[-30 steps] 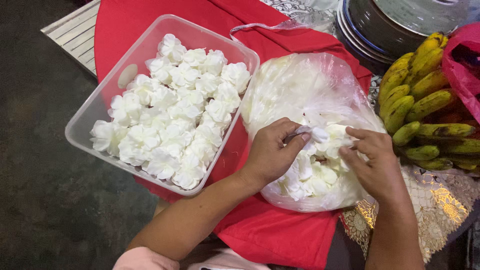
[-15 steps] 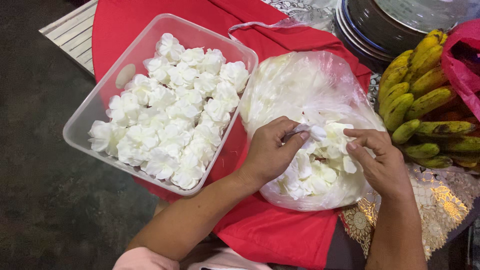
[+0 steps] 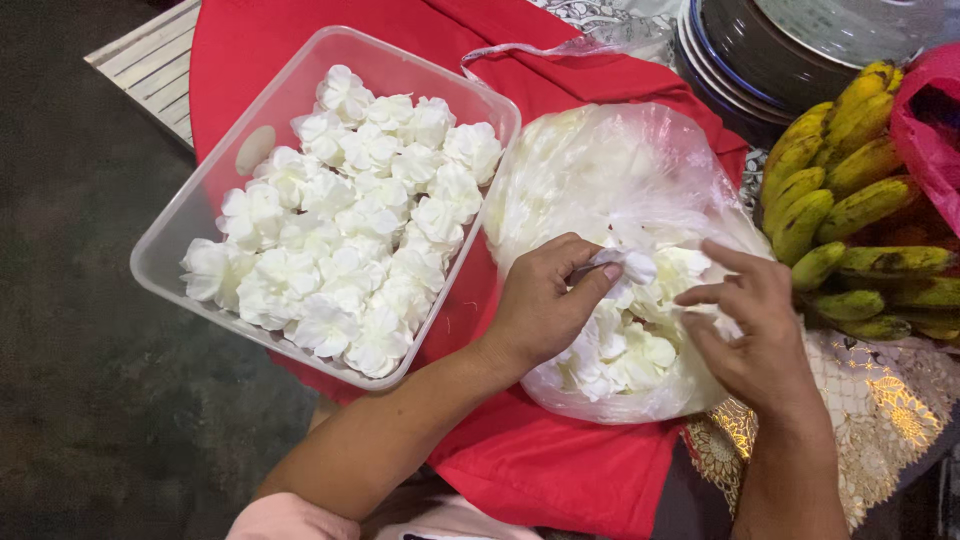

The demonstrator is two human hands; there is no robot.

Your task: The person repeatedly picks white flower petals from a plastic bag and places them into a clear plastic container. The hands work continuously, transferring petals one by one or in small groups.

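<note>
White petal (image 3: 628,264) pinched between thumb and fingers of left hand (image 3: 545,305), over open clear plastic bag (image 3: 600,170) of loose white petals. Right hand (image 3: 750,330) at 3 o'clock of petal, fingers loosely curled inside bag mouth, gripping nothing visible. Clear tub (image 3: 175,230) of folded white flowers at 9 o'clock. Banana bunch (image 3: 850,215) at 3 o'clock. Red cloth (image 3: 560,470) beneath.

1 head-worn view, steeply downward and close over both hands (image 3: 640,320) above the red cloth (image 3: 540,460).
</note>
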